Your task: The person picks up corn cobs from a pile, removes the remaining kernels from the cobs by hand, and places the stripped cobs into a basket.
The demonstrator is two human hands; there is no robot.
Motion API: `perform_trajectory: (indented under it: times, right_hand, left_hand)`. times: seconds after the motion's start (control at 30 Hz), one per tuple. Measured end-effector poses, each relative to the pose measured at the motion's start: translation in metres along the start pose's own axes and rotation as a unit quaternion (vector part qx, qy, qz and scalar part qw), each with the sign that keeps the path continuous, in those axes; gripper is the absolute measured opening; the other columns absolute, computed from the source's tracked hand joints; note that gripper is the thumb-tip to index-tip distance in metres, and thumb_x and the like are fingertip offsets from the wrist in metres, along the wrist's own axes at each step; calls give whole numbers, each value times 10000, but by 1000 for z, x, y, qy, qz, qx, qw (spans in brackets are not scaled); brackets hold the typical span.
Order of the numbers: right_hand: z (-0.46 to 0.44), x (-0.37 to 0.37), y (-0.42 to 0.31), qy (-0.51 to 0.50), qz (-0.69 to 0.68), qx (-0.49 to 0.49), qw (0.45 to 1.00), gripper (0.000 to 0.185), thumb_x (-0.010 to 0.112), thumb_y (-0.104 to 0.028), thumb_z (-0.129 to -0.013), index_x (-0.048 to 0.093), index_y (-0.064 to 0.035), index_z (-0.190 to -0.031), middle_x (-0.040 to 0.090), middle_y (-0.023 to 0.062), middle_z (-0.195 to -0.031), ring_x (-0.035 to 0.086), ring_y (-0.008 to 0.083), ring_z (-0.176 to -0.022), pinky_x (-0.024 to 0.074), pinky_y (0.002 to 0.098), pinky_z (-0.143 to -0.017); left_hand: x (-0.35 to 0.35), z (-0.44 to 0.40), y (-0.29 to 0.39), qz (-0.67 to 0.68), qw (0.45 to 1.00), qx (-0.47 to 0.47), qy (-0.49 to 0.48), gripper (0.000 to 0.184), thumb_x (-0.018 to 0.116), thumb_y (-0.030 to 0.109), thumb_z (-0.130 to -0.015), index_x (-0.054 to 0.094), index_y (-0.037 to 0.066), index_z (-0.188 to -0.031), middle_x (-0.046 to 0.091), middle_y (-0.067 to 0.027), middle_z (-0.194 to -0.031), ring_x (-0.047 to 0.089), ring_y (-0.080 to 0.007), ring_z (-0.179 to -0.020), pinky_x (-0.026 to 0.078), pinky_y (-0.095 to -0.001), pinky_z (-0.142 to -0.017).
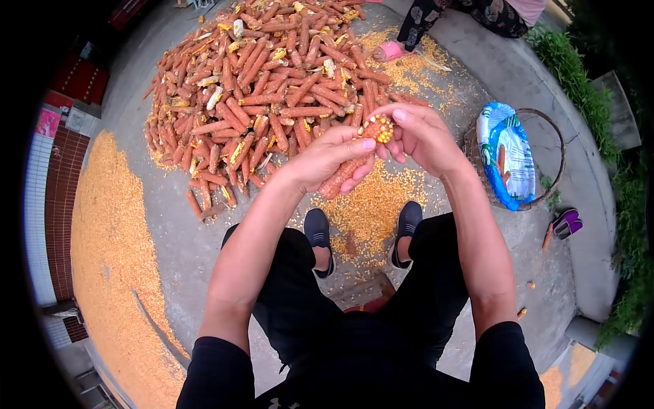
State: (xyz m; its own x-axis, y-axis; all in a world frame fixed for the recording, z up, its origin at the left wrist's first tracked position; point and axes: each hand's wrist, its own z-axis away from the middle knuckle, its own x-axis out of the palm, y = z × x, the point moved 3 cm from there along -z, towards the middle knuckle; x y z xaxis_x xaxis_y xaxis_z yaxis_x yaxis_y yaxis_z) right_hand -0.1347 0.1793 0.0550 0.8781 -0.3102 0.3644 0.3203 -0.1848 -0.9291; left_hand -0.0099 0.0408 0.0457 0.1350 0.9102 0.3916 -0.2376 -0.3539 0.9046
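My left hand (334,158) is closed around a reddish corn cob (335,183), its thumb lying across the cob. The cob is mostly stripped, with yellow kernels left at its upper end. My right hand (426,140) curls round that kernel-bearing end, thumb on top and fingertips underneath. Some of its fingers overlap the cob, so the exact contact is partly hidden. Below both hands, loose yellow kernels (371,211) lie scattered on the concrete between my shoes.
A large pile of stripped cobs (272,88) lies ahead. To the right stands a wicker basket (560,163) with a blue-and-white plastic liner. Spread kernels (112,225) cover the left side. Another person's pink sandal (392,50) shows at the top; purple shoes (567,223) lie right.
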Motion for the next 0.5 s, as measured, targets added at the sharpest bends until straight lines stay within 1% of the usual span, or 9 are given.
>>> perform_trajectory:
  times: [0.1,0.2,0.3,0.43,0.5]
  right_hand:
    - [2,3,-2,22,68,-8,997,287,548,-186,-1026,682,22,-1170,687,68,-794,628,112,-633,466,223,-533]
    - [4,5,-8,17,83,-18,996,245,603,-135,-986,702,3,-1162,694,62,-798,627,93,-637,475,216,-543]
    - [4,-1,-4,15,150,-26,988,219,653,-136,-964,714,-13,-1135,690,48,-787,629,75,-647,468,210,-539]
    - [5,-4,1,15,224,-8,974,200,678,-135,-954,719,-11,-1105,691,39,-807,627,65,-664,470,212,-542]
    - [4,1,1,24,249,-6,968,198,676,-144,-958,718,-6,-1093,695,42,-829,628,72,-661,471,214,-542]
  left_hand:
    - [0,2,1,1,1000,-9,-6,363,527,359,-1055,588,2,-1089,555,-50,-655,526,-113,-455,425,-244,-420]
    - [1,1,0,-5,1000,-12,-13,367,533,362,-1052,591,1,-1082,561,-51,-657,524,-113,-451,422,-246,-418]
    - [1,1,-1,-43,999,-19,-1,353,551,347,-1046,593,-2,-1078,563,-49,-659,520,-111,-445,416,-247,-413]
    - [3,-3,-5,-122,992,-21,27,314,578,309,-1037,598,-3,-1072,564,-46,-663,516,-107,-436,405,-245,-407]
    - [3,-4,-8,-119,992,-22,35,304,581,302,-1036,599,0,-1071,563,-45,-663,516,-104,-435,403,-243,-407]
